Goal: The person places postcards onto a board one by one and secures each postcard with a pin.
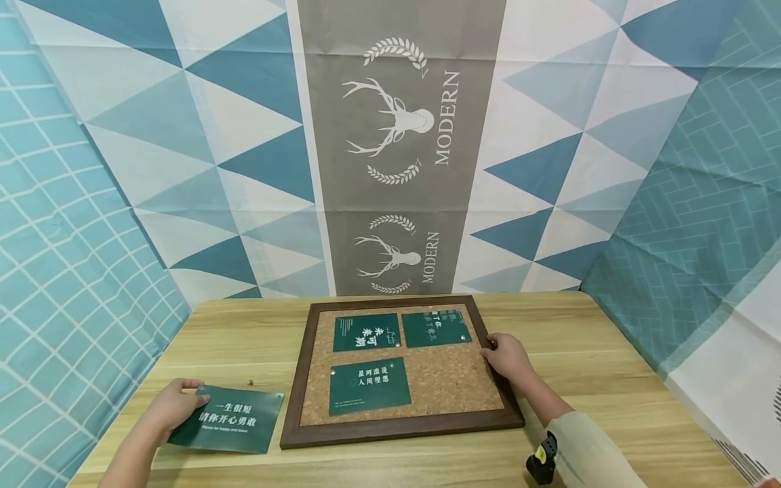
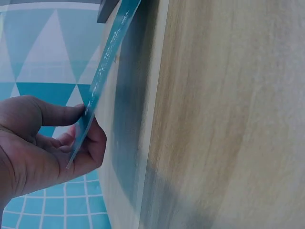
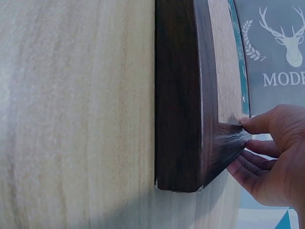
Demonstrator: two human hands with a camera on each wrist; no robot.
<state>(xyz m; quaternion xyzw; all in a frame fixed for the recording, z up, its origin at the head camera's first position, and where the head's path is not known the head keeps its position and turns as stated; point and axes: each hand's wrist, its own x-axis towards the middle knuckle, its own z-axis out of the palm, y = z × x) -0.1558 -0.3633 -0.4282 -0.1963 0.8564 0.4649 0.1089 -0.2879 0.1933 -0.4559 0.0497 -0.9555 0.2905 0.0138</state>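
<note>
My left hand (image 1: 175, 404) pinches a green card (image 1: 238, 428) with white lettering by its left end, thumb on the printed face and fingers behind. The left wrist view shows this card (image 2: 107, 62) nearly edge-on, tilted above the wood. A cork board (image 1: 451, 386) in a dark brown frame lies on the table to the card's right. My right hand (image 1: 511, 354) holds its right side, the thumb at the frame's inner edge and the fingers along the outer edge. In the right wrist view the dark frame (image 3: 178, 95) fills the middle, its near corner rounded.
Three green cards lie on the cork: one at upper left (image 1: 348, 333), one at upper right (image 1: 433, 332) and one at lower left (image 1: 369, 396). Small shiny pins show at some corners. Behind the wooden table (image 1: 244, 346) hangs a patterned cloth (image 1: 390, 190).
</note>
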